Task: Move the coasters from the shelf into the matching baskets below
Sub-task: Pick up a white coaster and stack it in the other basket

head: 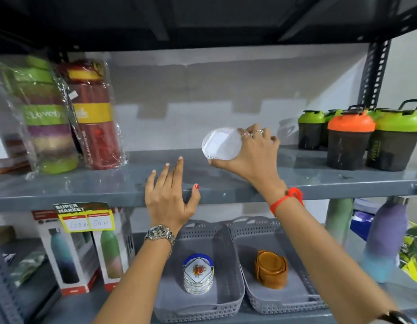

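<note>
My right hand (251, 155) grips a white round coaster set (220, 143) tilted on its edge just above the grey shelf (319, 181). My left hand (170, 195) hovers open over the shelf's front lip, fingers spread and holding nothing. Below stand two grey perforated baskets. The left basket (170, 298) holds a white set with a flower print and blue rim (198, 273). The right basket (296, 298) holds a brown coaster set (270, 268).
Wrapped bottles (69, 113) stand at the shelf's left, shaker bottles with green and orange lids (357, 136) at its right. Boxed bottles (86, 249) sit left of the baskets, beneath a price tag (86, 217). Tall bottles (385, 237) stand at the lower right.
</note>
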Motion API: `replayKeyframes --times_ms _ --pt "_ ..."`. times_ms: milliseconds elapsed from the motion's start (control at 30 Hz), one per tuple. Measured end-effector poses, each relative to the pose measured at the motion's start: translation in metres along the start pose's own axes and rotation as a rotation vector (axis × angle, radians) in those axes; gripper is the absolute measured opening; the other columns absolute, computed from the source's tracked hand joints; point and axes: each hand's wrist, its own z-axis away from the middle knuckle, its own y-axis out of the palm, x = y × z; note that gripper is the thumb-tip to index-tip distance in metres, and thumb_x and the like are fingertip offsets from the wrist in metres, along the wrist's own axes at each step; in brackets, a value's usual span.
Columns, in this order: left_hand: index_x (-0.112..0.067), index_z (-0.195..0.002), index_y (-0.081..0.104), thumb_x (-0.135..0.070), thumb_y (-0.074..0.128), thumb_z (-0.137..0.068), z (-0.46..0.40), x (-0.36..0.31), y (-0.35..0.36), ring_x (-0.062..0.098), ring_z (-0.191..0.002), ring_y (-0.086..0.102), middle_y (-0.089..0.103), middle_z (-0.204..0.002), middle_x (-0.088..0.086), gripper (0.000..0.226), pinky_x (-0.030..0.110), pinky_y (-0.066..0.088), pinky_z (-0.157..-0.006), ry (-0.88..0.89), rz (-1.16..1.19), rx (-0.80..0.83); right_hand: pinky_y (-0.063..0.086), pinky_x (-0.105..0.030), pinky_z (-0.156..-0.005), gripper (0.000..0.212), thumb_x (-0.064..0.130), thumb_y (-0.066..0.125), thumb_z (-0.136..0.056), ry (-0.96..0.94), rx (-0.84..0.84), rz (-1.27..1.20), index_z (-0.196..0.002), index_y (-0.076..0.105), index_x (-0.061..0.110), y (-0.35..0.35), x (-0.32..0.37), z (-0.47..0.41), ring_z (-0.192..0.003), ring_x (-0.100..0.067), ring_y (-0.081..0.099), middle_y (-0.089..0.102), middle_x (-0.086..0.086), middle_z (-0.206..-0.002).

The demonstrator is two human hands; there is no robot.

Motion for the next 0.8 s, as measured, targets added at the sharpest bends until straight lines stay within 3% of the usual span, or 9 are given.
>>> replayKeyframes --times_ms 100,167,300,467,567,633,700,800 --pt "-0.001 -0.131 0.056 -0.042 0.041 -0.088 0.0 0.0 -0.001 0.031 -0.11 0.062 0.068 -0.108 0.02 0.061 0.045 0.036 -0.101 -0.004 0.01 0.009 0.04 -0.048 -0.091 0.103 0.087 0.05 -0.044 -0.042 -0.333 -0.104 -0.117 0.061 0.015 -0.018 0.011 0.011 -0.104 -0.034 0.052 0.061 -0.01 -0.109" --pt "-0.001 -0.131 0.055 -0.043 0.042 -0.088 0.001 0.0 -0.002 0.031 -0.11 0.062 0.069 -0.109 0.019 0.062 0.046 0.035 -0.101 -0.019 0.029 0.023 0.042 -0.05 -0.091 0.102 0.085 0.055 -0.048 -0.065 -0.469 -0.177 -0.12 0.061 0.014 -0.029 0.016 0.02 -0.104 -0.035 0.053 0.061 -0.011 -0.11" --pt "-0.001 -0.135 0.051 -0.044 0.042 -0.086 -0.001 -0.001 -0.005 0.031 -0.111 0.062 0.068 -0.11 0.019 0.065 0.043 0.031 -0.103 -0.026 0.032 0.07 0.038 -0.048 -0.093 0.101 0.085 0.056 -0.054 -0.096 -0.602 -0.248 -0.122 0.061 0.011 -0.046 0.026 0.033 -0.107 -0.032 0.049 0.061 -0.014 -0.111" --pt "0.0 -0.13 0.055 -0.044 0.043 -0.085 -0.002 -0.002 -0.005 0.033 -0.107 0.063 0.068 -0.107 0.022 0.064 0.044 0.031 -0.102 -0.032 0.031 0.092 0.04 -0.056 -0.093 0.101 0.082 0.06 -0.056 -0.121 -0.685 -0.336 -0.124 0.06 0.007 -0.061 0.031 0.045 -0.109 -0.028 0.046 0.059 -0.017 -0.113" --pt "0.0 -0.129 0.056 -0.044 0.043 -0.086 -0.001 -0.001 -0.005 0.034 -0.106 0.064 0.068 -0.107 0.022 0.063 0.044 0.031 -0.102 -0.026 0.038 0.088 0.04 -0.046 -0.096 0.103 0.08 0.063 -0.052 -0.099 -0.596 -0.461 -0.127 0.057 0.009 -0.068 0.034 0.05 -0.108 -0.028 0.049 0.054 -0.013 -0.114" --pt "0.0 -0.13 0.055 -0.044 0.042 -0.086 -0.001 -0.002 -0.006 0.033 -0.106 0.064 0.069 -0.107 0.021 0.064 0.043 0.03 -0.103 -0.033 0.035 0.09 0.041 -0.035 -0.097 0.101 0.076 0.067 -0.048 -0.019 -0.448 -0.678 -0.128 0.055 0.015 -0.07 0.036 0.054 -0.111 -0.02 0.047 0.048 -0.003 -0.114" --pt "0.0 -0.131 0.054 -0.046 0.04 -0.089 -0.001 -0.002 -0.006 0.033 -0.107 0.064 0.069 -0.107 0.021 0.063 0.042 0.03 -0.103 -0.029 0.036 0.091 0.044 -0.031 -0.096 0.095 0.069 0.07 -0.043 0.124 -0.242 -1.019 -0.125 0.056 0.023 -0.072 0.04 0.056 -0.112 -0.012 0.05 0.051 0.005 -0.113" --pt "-0.001 -0.132 0.055 -0.049 0.034 -0.093 -0.001 -0.002 -0.007 0.032 -0.108 0.064 0.068 -0.107 0.021 0.065 0.042 0.03 -0.103 -0.031 0.035 0.098 0.049 -0.034 -0.092 0.086 0.07 0.076 -0.034 0.262 0.104 -1.668 -0.108 0.068 0.029 -0.073 0.041 0.056 -0.096 -0.005 0.061 0.067 0.013 -0.099"
